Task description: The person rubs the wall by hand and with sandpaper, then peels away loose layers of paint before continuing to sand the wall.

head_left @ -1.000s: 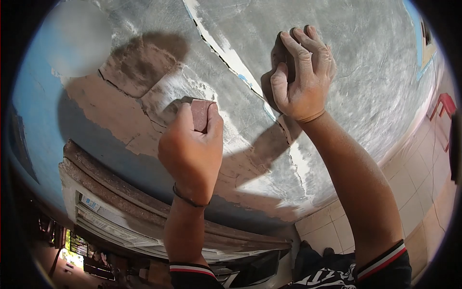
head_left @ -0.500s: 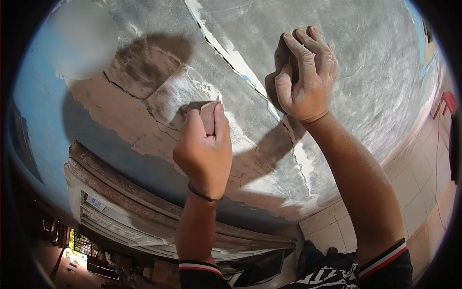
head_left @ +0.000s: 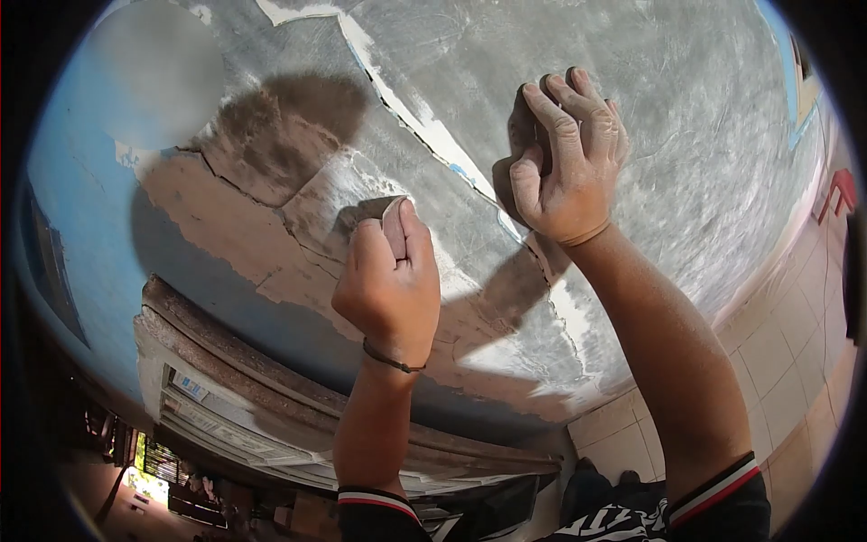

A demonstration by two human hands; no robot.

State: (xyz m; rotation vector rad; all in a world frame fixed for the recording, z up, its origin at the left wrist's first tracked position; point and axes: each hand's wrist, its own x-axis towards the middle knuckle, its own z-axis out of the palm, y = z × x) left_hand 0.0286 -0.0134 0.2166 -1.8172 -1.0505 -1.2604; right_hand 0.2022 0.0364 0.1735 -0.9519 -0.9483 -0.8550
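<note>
The left hand (head_left: 388,287) pinches a small flat piece (head_left: 394,231) in its fingers, left of the white seam (head_left: 417,122): likely light, stiff, best held by its edges. Right of the seam, the right hand (head_left: 578,181) rests, fingers spread, on the wall (head_left: 691,172).

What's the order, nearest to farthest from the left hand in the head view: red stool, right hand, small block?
1. Small block: gripped in the left hand.
2. Right hand: up and to the right.
3. Red stool: far right of the view.
</note>
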